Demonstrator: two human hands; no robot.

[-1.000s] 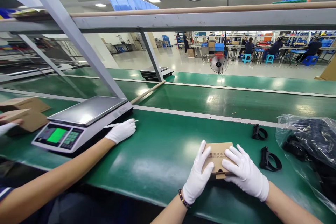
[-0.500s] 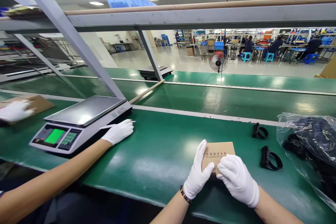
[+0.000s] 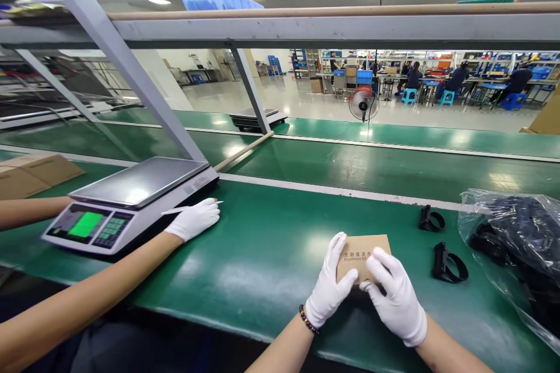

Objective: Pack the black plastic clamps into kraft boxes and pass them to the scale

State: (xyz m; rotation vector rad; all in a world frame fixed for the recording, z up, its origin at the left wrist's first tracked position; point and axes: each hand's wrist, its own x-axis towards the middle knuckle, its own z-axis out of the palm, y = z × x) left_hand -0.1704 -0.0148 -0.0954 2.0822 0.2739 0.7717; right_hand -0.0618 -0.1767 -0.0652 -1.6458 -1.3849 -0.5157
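Observation:
A small brown cardboard box point(image 3: 356, 249) printed "Brushless DC" stands above the green bench in front of me. My left hand point(image 3: 330, 285), in a white glove, is closed round its left side, thumb on the near face. Also gloved, my right hand point(image 3: 394, 294) has its thumb at the box's lower front edge and bent fingers over the right part of the face, covering some print. To the right lie two black straps with plastic mounts, one nearer point(image 3: 450, 263) and one farther point(image 3: 431, 219).
A clear plastic bag point(image 3: 516, 233) of black items lies at the right. On the left stands a scale point(image 3: 140, 183) with a green display; a co-worker's gloved hand point(image 3: 195, 220) holding a white pen rests beside it. Cardboard boxes point(image 3: 44, 172) lie beyond. A shelf beam point(image 3: 306, 29) crosses above.
My right hand's fingers have lifted and spread a little over the box's face, with the thumb at its lower edge. The co-worker's other hand has left the boxes at far left.

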